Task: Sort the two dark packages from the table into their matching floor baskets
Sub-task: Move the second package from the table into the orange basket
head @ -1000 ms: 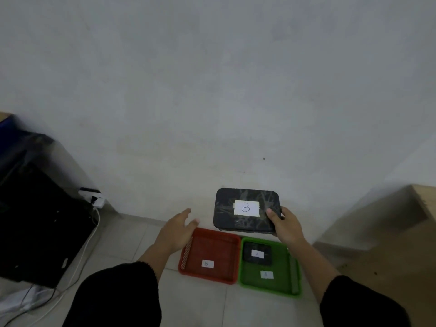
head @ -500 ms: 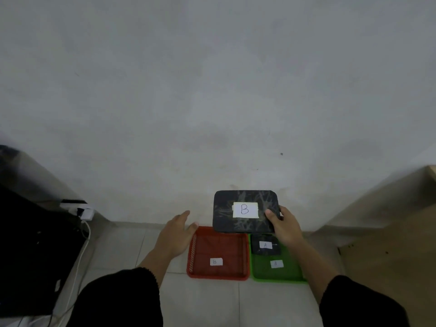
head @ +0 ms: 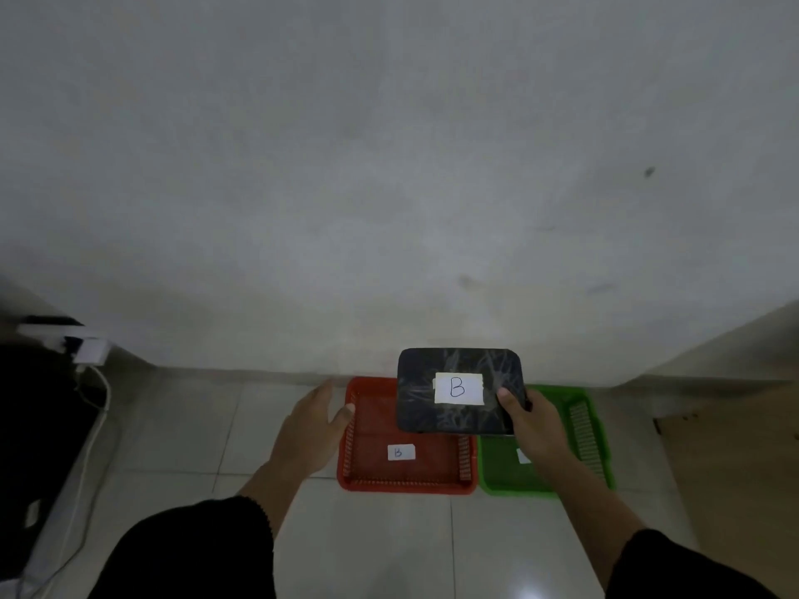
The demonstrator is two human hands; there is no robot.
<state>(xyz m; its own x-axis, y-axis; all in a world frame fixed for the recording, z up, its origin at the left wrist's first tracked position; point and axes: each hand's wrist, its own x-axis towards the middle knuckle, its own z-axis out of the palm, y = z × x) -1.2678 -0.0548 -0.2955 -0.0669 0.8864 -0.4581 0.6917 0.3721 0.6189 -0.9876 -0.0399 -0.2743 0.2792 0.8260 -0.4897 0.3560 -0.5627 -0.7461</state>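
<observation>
My right hand (head: 534,425) grips the right edge of a dark package (head: 436,408) with a white label marked B. The package hangs above the red basket (head: 359,477), which lies on the floor and carries a small B label inside. Its right end overlaps the green basket (head: 592,430) beside it. The second dark package, seen earlier in the green basket, is hidden behind the held package and my hand. My left hand (head: 311,425) hovers open at the red basket's left rim, holding nothing.
A grey wall (head: 389,188) rises right behind the baskets. At the left stand a dark object (head: 30,425) and a white plug with a cable (head: 88,352) trailing over the tiled floor. A wooden surface (head: 735,447) lies at the right.
The view has come closer to the baskets. The B package has shifted left and lower over the red basket, now covering the package in the green basket. My left hand reached the red rim.
</observation>
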